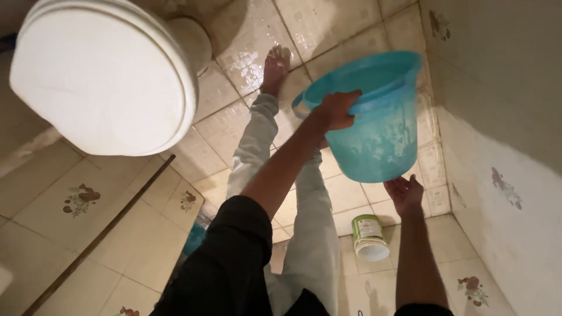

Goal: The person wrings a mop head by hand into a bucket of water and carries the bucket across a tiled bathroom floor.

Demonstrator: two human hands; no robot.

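A translucent blue plastic bucket is held tilted in the air above the tiled floor, its mouth turned up and away. My left hand grips its near rim. My right hand is under the bucket's base, palm up, fingers spread against the bottom. My legs in pale trousers and a bare foot stand below the bucket.
A white toilet with its lid down stands at the upper left. A green and white can sits on the floor near the corner. A long dark stick lies across the wet tiles. A tiled wall closes the right side.
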